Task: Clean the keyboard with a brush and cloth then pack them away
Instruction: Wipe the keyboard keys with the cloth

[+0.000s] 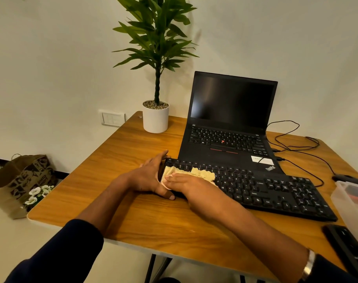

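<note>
A black full-size keyboard point(272, 190) lies on the wooden table point(153, 221) in front of an open laptop. My left hand point(149, 178) grips the keyboard's left end, thumb on the near edge and fingers over the far corner. My right hand point(188, 183) lies flat on a pale yellow cloth point(200, 173), pressing it onto the keys at the left part of the keyboard. No brush can be made out clearly.
A black laptop point(229, 127) stands open behind the keyboard, with cables point(296, 144) trailing to the right. A potted plant point(155, 117) sits at the back. A clear plastic container point(351, 203) and a black phone point(345, 246) lie at the right edge. A paper bag point(21, 180) is on the floor at left.
</note>
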`<control>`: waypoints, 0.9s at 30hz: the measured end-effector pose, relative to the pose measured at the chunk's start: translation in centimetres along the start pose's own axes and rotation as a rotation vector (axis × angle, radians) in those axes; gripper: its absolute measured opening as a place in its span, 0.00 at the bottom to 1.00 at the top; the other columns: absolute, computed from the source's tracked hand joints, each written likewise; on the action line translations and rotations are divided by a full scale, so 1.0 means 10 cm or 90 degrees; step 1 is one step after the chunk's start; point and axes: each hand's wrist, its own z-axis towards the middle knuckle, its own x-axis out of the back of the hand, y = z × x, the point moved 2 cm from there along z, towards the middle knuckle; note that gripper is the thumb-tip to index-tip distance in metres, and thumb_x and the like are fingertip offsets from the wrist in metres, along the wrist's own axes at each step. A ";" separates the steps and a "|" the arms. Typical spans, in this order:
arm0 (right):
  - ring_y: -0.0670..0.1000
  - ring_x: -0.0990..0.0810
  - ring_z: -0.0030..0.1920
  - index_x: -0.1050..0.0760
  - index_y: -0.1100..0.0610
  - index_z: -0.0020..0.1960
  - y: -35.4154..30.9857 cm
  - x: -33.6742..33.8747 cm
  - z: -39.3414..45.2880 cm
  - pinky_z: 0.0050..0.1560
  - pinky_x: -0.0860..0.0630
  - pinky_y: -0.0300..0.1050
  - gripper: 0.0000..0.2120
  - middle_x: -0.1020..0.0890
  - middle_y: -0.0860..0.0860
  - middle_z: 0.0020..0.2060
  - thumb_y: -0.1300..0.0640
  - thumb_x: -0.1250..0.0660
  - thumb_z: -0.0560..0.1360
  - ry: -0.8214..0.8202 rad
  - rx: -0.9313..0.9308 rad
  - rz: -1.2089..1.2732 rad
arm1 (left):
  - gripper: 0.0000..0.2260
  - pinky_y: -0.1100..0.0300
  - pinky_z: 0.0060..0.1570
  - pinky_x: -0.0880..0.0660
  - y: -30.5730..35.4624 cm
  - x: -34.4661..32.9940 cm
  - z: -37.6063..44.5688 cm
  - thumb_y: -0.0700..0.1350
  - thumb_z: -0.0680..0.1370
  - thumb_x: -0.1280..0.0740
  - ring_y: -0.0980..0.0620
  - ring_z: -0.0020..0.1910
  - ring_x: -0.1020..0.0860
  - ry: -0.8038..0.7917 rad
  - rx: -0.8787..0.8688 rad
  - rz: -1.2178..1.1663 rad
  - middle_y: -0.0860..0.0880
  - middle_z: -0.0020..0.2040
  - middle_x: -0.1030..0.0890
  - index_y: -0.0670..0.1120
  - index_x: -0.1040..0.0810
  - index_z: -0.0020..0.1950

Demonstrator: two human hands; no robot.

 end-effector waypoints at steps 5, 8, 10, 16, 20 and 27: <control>0.43 0.42 0.75 0.35 0.49 0.73 0.25 -0.04 -0.31 0.73 0.51 0.36 0.27 0.36 0.44 0.74 0.67 0.43 0.78 0.024 -0.013 -0.007 | 0.68 0.40 0.75 0.44 -0.02 0.00 0.00 0.70 0.49 0.22 0.47 0.77 0.45 0.000 0.001 -0.006 0.52 0.78 0.44 0.62 0.61 0.78; 0.37 0.44 0.73 0.34 0.47 0.72 0.40 -0.01 -0.57 0.70 0.55 0.30 0.30 0.36 0.40 0.72 0.70 0.42 0.75 0.023 -0.039 -0.008 | 0.68 0.40 0.75 0.44 -0.02 0.00 -0.01 0.71 0.48 0.22 0.46 0.76 0.44 -0.005 0.004 -0.016 0.51 0.78 0.44 0.62 0.61 0.78; 0.34 0.46 0.69 0.33 0.46 0.71 0.55 0.01 -0.75 0.72 0.54 0.31 0.32 0.35 0.37 0.70 0.72 0.40 0.74 0.021 -0.074 -0.009 | 0.69 0.39 0.75 0.44 -0.02 0.01 -0.01 0.71 0.48 0.22 0.45 0.76 0.44 -0.007 0.005 -0.023 0.51 0.78 0.44 0.62 0.61 0.78; 0.34 0.41 0.69 0.37 0.37 0.65 0.91 0.17 -1.31 0.75 0.42 0.43 0.33 0.38 0.32 0.65 0.71 0.38 0.73 0.010 -0.187 -0.010 | 0.70 0.39 0.74 0.43 0.01 0.00 -0.02 0.71 0.47 0.22 0.44 0.76 0.44 -0.007 0.011 -0.028 0.49 0.78 0.44 0.62 0.61 0.78; 0.38 0.35 0.69 0.27 0.43 0.65 0.88 0.29 -1.34 0.73 0.40 0.39 0.28 0.30 0.35 0.66 0.69 0.39 0.74 0.018 -0.228 -0.038 | 0.70 0.39 0.74 0.42 0.02 -0.01 -0.04 0.70 0.47 0.21 0.44 0.76 0.43 -0.004 0.016 -0.034 0.49 0.77 0.44 0.62 0.60 0.78; 0.48 0.29 0.67 0.34 0.50 0.71 0.51 0.22 -0.98 0.66 0.32 0.43 0.30 0.29 0.46 0.68 0.72 0.41 0.73 0.100 -0.311 -0.066 | 0.67 0.39 0.74 0.42 0.02 -0.01 -0.03 0.65 0.51 0.18 0.45 0.76 0.44 0.002 0.019 -0.030 0.50 0.78 0.44 0.62 0.60 0.78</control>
